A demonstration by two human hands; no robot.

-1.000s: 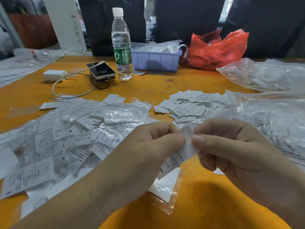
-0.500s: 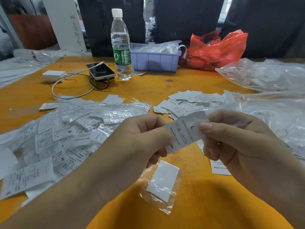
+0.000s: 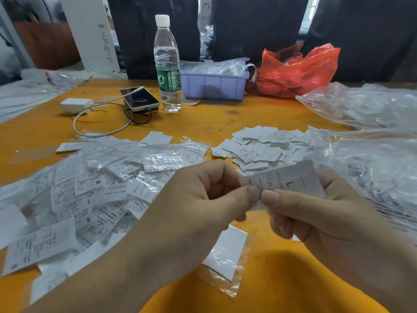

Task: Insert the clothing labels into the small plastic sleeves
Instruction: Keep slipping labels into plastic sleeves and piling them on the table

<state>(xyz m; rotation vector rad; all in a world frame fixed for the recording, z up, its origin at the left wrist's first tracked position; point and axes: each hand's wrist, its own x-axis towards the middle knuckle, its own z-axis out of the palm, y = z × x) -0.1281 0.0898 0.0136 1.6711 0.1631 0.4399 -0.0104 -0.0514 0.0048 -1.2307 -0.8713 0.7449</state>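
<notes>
**Big bagged pile done, loose stack still waiting**

On my left, a wide heap of finished sleeves [image 3: 94, 188] covers the desk [image 3: 214, 123], each with a label inside, so a good share looks done. My left hand [image 3: 203, 199] pinches the near corner of one label [image 3: 288, 181], marked L, thumb against curled fingers [image 3: 250, 193]. Below it lies one filled sleeve [image 3: 228, 256], flat on the desk. My right hand [image 3: 316, 218] pinches the same label from the other side, held up off the desk; I judge it not yet sleeved. Beyond it a stack of loose labels [image 3: 259, 145] waits, and further right lie clear bags [image 3: 365, 159], contents unclear
</notes>
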